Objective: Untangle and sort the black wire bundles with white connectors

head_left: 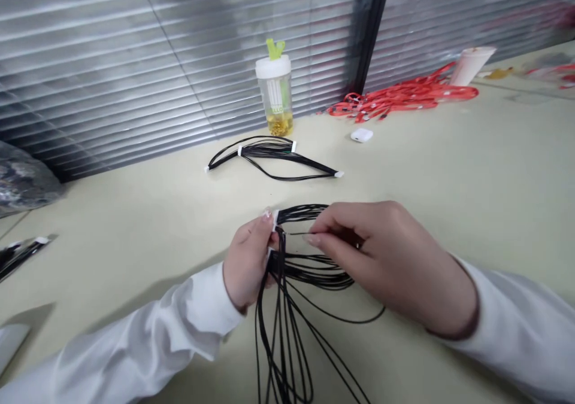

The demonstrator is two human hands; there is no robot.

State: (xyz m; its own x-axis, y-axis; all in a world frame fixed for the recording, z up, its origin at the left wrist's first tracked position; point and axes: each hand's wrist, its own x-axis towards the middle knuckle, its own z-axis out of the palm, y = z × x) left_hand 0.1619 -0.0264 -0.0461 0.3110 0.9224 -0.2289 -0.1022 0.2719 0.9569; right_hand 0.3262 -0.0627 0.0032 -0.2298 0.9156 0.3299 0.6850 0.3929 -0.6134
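Note:
My left hand point(248, 259) is closed around the white connectors point(275, 219) of a black wire harness point(314, 267), thumb on top. Between the thumb and forefinger of my right hand point(381, 254) a single thin black wire point(299, 234) is pinched, its end close to the connector in my left hand. Whether that end sits in the connector I cannot tell. Loose black wires loop to the right beneath my right hand and hang down toward the front edge of the view. Part of the bundle is hidden behind my right fingers.
Behind my hands lies another black harness point(269, 152) with white connectors. Further back stand a clear bottle point(276, 96) with yellow liquid and a pale cup point(471, 66). Red cables point(399, 100) and a small white case point(362, 135) lie right. More black wires point(22, 257) lie left.

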